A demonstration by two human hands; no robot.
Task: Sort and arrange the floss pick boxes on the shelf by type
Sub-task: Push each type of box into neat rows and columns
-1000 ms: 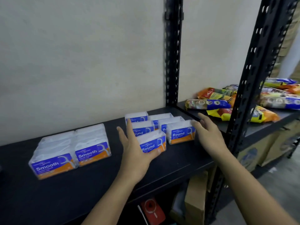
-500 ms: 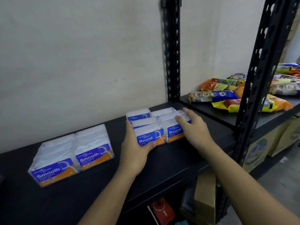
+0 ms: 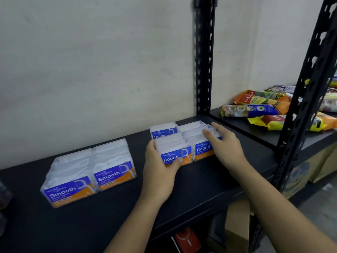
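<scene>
Two rows of clear "Smooth" floss pick boxes (image 3: 91,172) stand side by side at the left of the black shelf (image 3: 113,212). To their right, several "Round" boxes (image 3: 175,152) are packed in two rows. My left hand (image 3: 160,172) presses against the left side and front of that group, thumb on the front label. My right hand (image 3: 224,145) lies over the right row, fingers on the box tops and right side. Both hands squeeze the Round group between them.
A black perforated upright (image 3: 204,57) stands behind the Round boxes and another upright (image 3: 310,92) at the front right. Snack packets (image 3: 264,110) lie on the neighbouring shelf to the right. Cardboard boxes (image 3: 237,227) sit below. A plain wall backs the shelf.
Both hands closed in on the Round boxes from either side and pushed the loose boxes together into a tight block. The camera moved closer.
</scene>
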